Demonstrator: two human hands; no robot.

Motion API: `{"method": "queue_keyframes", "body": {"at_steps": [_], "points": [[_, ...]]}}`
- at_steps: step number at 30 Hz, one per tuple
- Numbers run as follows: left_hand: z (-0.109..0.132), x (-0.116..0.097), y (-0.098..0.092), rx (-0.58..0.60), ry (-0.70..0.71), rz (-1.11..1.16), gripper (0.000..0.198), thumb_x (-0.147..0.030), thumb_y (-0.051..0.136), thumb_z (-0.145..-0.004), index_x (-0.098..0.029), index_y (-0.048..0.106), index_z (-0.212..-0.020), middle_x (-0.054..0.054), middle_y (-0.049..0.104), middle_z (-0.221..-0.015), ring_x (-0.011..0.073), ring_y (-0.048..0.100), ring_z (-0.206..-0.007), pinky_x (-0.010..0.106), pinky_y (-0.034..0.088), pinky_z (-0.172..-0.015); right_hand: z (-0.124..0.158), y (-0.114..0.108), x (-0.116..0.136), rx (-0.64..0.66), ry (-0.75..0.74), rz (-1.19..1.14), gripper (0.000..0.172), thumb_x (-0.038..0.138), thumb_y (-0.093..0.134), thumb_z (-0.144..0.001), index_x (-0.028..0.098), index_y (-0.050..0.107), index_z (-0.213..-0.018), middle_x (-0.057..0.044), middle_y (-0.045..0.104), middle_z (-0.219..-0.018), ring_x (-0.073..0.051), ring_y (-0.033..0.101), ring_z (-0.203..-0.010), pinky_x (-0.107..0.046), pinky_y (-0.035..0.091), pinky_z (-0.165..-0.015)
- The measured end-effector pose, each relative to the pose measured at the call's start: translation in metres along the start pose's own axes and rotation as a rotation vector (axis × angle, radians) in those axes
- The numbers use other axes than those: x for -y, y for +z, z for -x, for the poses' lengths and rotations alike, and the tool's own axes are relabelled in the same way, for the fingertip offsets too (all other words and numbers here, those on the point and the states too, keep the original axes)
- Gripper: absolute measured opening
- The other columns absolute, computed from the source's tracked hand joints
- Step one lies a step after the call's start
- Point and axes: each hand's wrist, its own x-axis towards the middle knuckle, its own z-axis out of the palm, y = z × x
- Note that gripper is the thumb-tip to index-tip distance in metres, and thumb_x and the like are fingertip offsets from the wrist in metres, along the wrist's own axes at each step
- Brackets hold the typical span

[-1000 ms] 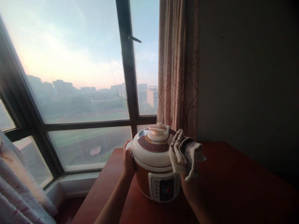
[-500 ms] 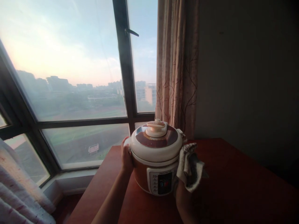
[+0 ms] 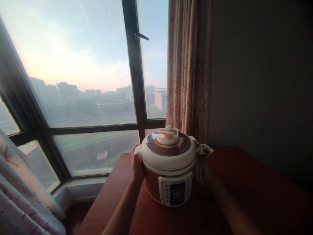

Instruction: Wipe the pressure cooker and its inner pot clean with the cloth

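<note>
An electric pressure cooker (image 3: 168, 160), cream and brown with a knobbed lid, stands upright on the red-brown table (image 3: 110, 192). Its control panel (image 3: 176, 191) faces me. My left hand (image 3: 137, 163) is closed around the handle on the cooker's left side. On the other side, my right hand (image 3: 202, 164) is in shadow and holds a crumpled cloth (image 3: 205, 150) against the cooker's right side, by the right handle. The cloth and the dimness hide most of the right fingers.
Behind the table are a large window (image 3: 90, 107) with dark frames and a hanging curtain (image 3: 188, 71). Another curtain (image 3: 26, 192) hangs at lower left. A dark wall (image 3: 259, 81) is on the right. The table's far left edge lies by the window sill (image 3: 83, 189).
My right hand has moved with the cloth from the cooker's front right, back and outward to its right side, uncovering the panel. My left hand stays on its handle. The view has shifted slightly.
</note>
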Motion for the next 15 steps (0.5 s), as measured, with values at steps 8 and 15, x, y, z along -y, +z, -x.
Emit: {"method": "queue_keyframes", "body": {"at_steps": [8, 15], "points": [[-0.002, -0.001, 0.000, 0.000, 0.003, -0.016, 0.054, -0.044, 0.061, -0.074, -0.022, 0.059, -0.123, -0.001, 0.065, -0.088, 0.0165, 0.053, -0.073, 0.027, 0.043, -0.066, -0.003, -0.010, -0.034, -0.057, 0.019, -0.002, 0.043, 0.053, 0.072, -0.071, 0.016, 0.074, -0.092, -0.010, 0.079, -0.091, -0.032, 0.073, -0.101, -0.043, 0.057, -0.085], [0.000, -0.003, 0.002, -0.013, -0.001, -0.016, 0.056, -0.045, 0.061, -0.074, -0.022, 0.058, -0.125, -0.001, 0.064, -0.088, 0.0174, 0.053, -0.075, 0.028, 0.044, -0.068, 0.062, -0.016, -0.083, -0.294, -0.180, 0.044, 0.055, 0.060, 0.074, -0.065, 0.023, 0.069, -0.106, -0.004, 0.077, -0.098, -0.028, 0.070, -0.106, -0.038, 0.059, -0.086]]}}
